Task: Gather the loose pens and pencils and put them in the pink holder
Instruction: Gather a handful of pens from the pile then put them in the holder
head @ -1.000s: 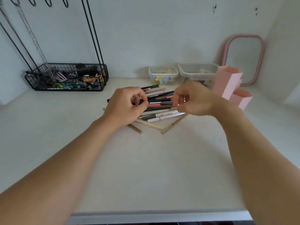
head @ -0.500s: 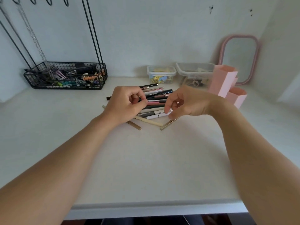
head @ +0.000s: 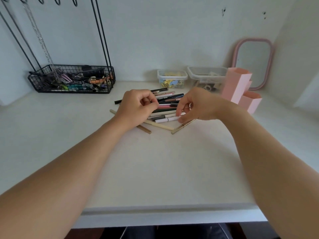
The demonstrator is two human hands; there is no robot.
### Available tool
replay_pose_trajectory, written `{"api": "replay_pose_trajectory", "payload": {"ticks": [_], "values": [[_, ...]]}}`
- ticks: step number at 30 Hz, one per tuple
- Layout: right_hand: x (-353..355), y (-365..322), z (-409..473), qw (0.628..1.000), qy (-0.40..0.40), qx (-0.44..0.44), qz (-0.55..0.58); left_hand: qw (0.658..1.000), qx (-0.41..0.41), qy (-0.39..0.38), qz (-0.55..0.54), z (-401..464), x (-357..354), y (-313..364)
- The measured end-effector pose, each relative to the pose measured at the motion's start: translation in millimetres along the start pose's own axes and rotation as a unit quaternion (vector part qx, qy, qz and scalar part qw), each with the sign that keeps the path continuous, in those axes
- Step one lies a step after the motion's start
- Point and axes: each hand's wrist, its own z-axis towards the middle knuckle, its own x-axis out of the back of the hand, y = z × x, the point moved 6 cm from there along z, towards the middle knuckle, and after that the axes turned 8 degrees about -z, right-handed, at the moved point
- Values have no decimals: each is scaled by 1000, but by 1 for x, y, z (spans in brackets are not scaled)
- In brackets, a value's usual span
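A loose pile of pens and pencils (head: pixel 166 107) lies on the white desk (head: pixel 155 169), mostly pointing left to right. My left hand (head: pixel 137 106) sits on the pile's left end, fingers curled and pinching some pens. My right hand (head: pixel 196 105) is at the right end, with thumb and fingers curled round the tips of the near white pens. A few tan pencils (head: pixel 160 126) stick out toward me under the pile. The pink holder (head: pixel 237 87), tall with a lower compartment (head: pixel 252 103), stands just right of my right wrist.
A black wire basket (head: pixel 72 80) of clips and small items stands at the back left under a wire rack. Two clear plastic boxes (head: pixel 172 79) sit against the back wall. A pink-framed mirror (head: pixel 252 62) leans behind the holder. The desk's front edge (head: pixel 164 211) is near me.
My right hand has dropped from the middle of the pile to the near white pens at its right end. My left hand has stayed on the left end.
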Motion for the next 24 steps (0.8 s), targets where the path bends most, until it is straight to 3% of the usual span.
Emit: {"api": "replay_pose_trajectory", "payload": {"ticks": [9, 12, 14, 16, 19, 24], "values": [[7, -1, -4, 1000, 28, 2, 3, 993, 22, 68, -92, 3, 10, -1], [22, -1, -5, 976, 119, -12, 180, 984, 6, 108, -141, 3, 17, 4], [20, -10, -3, 923, 134, -1, 361, 986, -22, 81, -144, 2, 13, 12], [11, -24, 1, 884, 127, 10, 450, 990, -54, 26, -126, 0, 2, 21], [-6, -35, 6, 872, 127, 3, 472, 991, -76, -6, -107, 1, -8, 25], [-10, -30, 8, 892, 179, -34, 413, 997, -55, 5, -56, 7, -8, 10]]}}
